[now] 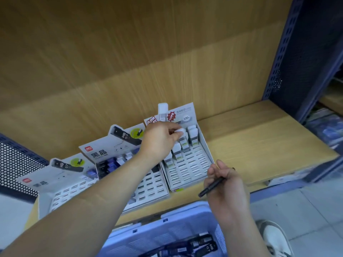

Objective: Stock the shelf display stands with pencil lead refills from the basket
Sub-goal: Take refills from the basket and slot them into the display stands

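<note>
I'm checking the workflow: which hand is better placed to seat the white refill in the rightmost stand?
The left hand: it pinches the white refill over the back rows of the rightmost stand. The right hand grips a black refill tube by the front edge.

shop | stationery aisle | wooden shelf (259, 138) | perforated metal uprights (284, 49) | branded display stands (187, 164)
</note>
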Demonstrator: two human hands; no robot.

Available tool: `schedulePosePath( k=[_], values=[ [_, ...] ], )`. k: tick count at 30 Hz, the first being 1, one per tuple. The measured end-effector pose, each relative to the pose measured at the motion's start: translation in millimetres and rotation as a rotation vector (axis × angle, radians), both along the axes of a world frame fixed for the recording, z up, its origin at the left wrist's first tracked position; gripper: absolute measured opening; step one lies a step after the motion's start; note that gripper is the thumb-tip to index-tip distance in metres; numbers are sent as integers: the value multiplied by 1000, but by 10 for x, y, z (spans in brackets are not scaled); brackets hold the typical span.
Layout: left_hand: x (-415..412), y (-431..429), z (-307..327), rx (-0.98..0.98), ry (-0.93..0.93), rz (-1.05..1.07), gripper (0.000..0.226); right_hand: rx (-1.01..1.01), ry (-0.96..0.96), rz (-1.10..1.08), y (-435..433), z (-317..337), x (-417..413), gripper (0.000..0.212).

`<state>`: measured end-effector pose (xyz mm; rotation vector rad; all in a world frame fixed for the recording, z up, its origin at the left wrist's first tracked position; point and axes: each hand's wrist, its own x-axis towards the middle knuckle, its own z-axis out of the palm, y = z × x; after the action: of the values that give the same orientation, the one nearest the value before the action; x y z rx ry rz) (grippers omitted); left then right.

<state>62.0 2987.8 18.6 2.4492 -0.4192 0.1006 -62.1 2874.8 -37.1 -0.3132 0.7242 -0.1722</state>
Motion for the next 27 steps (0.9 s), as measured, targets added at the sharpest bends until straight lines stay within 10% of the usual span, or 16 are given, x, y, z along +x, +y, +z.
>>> schedulePosePath(
  k=[27],
  values=[
    [75,-160,-262,372,-150,-68,20,10,-91,66,85,108,-33,5]
  ],
)
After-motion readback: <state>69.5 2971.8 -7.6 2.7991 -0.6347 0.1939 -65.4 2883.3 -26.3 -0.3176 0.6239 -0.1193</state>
